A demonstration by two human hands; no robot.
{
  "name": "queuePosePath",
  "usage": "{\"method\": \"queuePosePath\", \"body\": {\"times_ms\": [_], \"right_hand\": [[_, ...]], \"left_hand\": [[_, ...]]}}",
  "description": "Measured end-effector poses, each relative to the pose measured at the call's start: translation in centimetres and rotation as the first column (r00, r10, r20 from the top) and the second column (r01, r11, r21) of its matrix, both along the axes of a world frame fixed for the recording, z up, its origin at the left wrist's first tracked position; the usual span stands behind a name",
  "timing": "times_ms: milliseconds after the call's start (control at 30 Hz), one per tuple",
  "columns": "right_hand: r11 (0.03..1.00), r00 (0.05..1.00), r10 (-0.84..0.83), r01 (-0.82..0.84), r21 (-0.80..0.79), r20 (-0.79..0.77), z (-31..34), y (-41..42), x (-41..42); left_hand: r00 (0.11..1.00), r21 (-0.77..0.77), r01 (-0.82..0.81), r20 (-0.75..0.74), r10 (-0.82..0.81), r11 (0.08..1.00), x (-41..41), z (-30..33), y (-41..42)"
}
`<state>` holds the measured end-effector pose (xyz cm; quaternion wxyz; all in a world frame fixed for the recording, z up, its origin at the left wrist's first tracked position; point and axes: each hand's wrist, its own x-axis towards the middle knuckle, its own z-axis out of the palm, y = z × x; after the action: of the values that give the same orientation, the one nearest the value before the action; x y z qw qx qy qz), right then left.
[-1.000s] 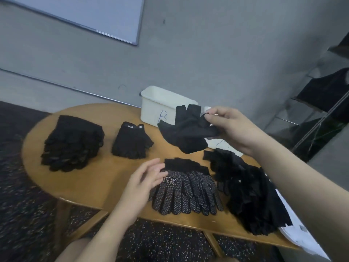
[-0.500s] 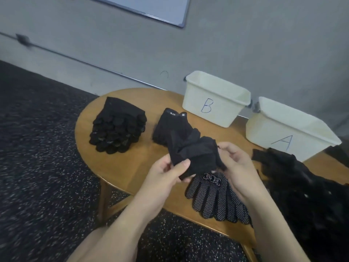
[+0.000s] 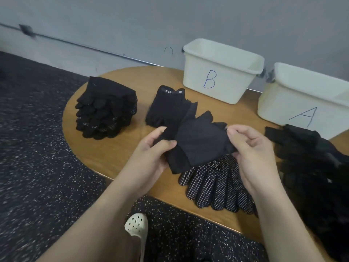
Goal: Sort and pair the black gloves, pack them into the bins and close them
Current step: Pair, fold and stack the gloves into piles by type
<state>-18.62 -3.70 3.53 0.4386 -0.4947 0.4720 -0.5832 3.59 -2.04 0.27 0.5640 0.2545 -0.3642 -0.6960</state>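
In the centre of the frame both hands hold one plain black glove [image 3: 198,140] up off the wooden table [image 3: 113,157]. The left hand [image 3: 151,154] pinches its left edge between thumb and fingers, and the right hand [image 3: 251,148] pinches its right edge near the top, so the cloth hangs stretched between them.

The glove sags and folds wherever it is not held, so it looks soft, thin and very light. It should not slip from a fingertip pinch, and nothing about it seems fragile. Because it flops, it is best taken by the cuff or by two edges at once, as now, so that it can be spread flat and matched to its partner. A one-point hold would likely let it bunch up.

Just below the hands lies a pair of dotted gloves [image 3: 217,188], flat on the table near its front edge. Just beyond the held glove, a little left of centre, lies a short folded pair with a white label [image 3: 166,106]. Further left sits a tall stack of gloves [image 3: 105,108]. At the right edge of the frame a loose heap of gloves [image 3: 311,167] is still unsorted.

At the upper right stand two white bins, one marked B [image 3: 219,72] and one marked A [image 3: 302,103]. Both are open on top, and no lids can be seen.
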Motion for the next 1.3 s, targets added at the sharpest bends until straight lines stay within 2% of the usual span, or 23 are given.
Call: {"method": "queuePosePath", "body": {"times_ms": [200,333,400,467,500,600,667,700,733,767,833,867,900,1000,1067,1300], "right_hand": [[0.999,0.999,0.045,-0.044,0.007,-0.007,0.2,0.7,-2.0],[0.965,0.948,0.211,-0.241,0.105,0.238,0.6,1.4,-3.0],[0.94,0.914,0.195,-0.278,0.199,0.354,0.5,1.6,-2.8],[0.912,0.893,0.178,-0.308,0.271,0.414,0.5,1.6,-2.7],[0.893,0.888,0.221,-0.351,0.282,0.404,0.6,1.6,-2.7],[0.85,0.883,0.341,-0.437,0.295,0.323,0.5,1.6,-2.9],[0.867,0.896,0.326,-0.41,0.283,0.301,0.4,1.5,-2.8],[0.89,0.915,0.303,-0.372,0.265,0.265,0.2,1.4,-2.7],[0.919,0.946,0.263,-0.306,0.25,0.189,0.1,1.4,-2.5],[0.95,0.978,0.203,-0.209,0.234,0.05,-0.1,1.2,-2.3],[0.988,0.96,0.072,-0.031,0.153,-0.271,-0.6,0.8,-1.9],[0.992,0.939,0.048,-0.003,0.13,-0.342,-0.8,0.6,-1.6],[0.992,0.936,0.043,0.001,0.125,-0.35,-1.0,0.4,-1.3],[0.988,0.96,0.037,0.007,0.154,-0.277,-1.2,-0.1,-0.5],[0.986,0.95,0.019,0.034,0.162,-0.311,-1.4,-0.5,0.1],[0.992,0.807,-0.057,0.112,0.058,-0.588,-2.3,-0.7,2.6]], "left_hand": [[0.999,0.0,-0.028,0.018,0.028,1.0,-1.1,-0.1,0.3],[0.999,0.03,-0.053,0.002,0.053,0.998,-1.8,0.2,0.3],[0.999,0.026,-0.049,-0.02,0.05,0.998,-2.4,0.4,0.3],[0.999,-0.003,-0.017,-0.034,0.017,1.0,-3.1,0.5,0.3],[1.0,-0.015,0.005,-0.03,-0.005,1.0,-3.4,0.6,0.4],[0.999,-0.043,0.026,0.043,-0.025,0.999,-4.0,0.3,0.5],[0.992,-0.065,0.012,0.125,-0.004,0.998,-4.0,0.0,0.6],[0.973,-0.102,-0.023,0.225,0.045,0.995,-3.8,-0.1,0.7],[0.921,-0.16,-0.072,0.369,0.127,0.985,-3.5,-0.2,0.7],[0.829,-0.228,-0.111,0.515,0.217,0.967,-3.1,-0.5,0.8],[0.661,-0.303,-0.152,0.677,0.325,0.941,-2.4,-1.1,0.8],[0.642,-0.291,-0.173,0.692,0.332,0.941,-2.2,-1.2,0.9],[0.65,-0.271,-0.192,0.685,0.329,0.943,-1.9,-1.3,1.0],[0.702,-0.211,-0.234,0.638,0.315,0.949,-1.2,-0.8,1.2],[0.695,-0.169,-0.276,0.645,0.318,0.946,-0.8,-0.5,1.3],[0.496,-0.217,-0.37,0.776,0.39,0.903,1.6,-0.4,1.2]]}}
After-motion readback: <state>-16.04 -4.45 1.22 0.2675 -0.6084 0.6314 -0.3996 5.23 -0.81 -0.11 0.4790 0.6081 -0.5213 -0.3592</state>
